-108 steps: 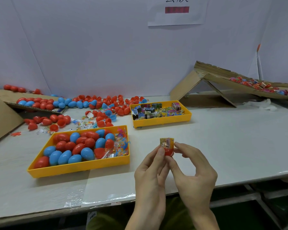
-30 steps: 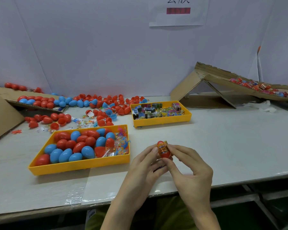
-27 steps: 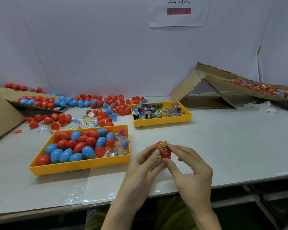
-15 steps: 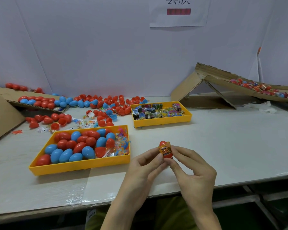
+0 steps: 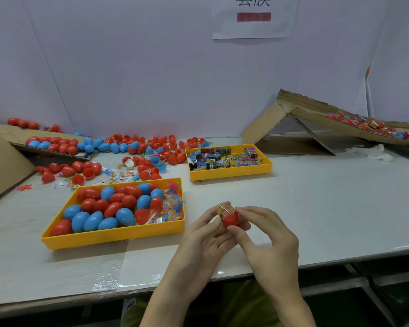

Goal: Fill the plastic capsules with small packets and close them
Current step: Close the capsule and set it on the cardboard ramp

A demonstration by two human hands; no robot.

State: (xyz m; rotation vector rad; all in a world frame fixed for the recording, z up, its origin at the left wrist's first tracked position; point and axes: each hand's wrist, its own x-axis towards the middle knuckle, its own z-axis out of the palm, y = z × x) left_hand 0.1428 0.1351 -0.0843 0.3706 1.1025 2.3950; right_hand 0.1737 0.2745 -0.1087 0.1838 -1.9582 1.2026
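Head: hands (image 5: 198, 239) (image 5: 269, 237) pinch red capsule (image 5: 230, 219), underside hidden.

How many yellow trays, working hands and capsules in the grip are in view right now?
Yellow trays: 2, near tray and far tray.
Hands: 2, left hand and right hand.
Capsules in the grip: 1, a red capsule held between both hands.
Total: 5.
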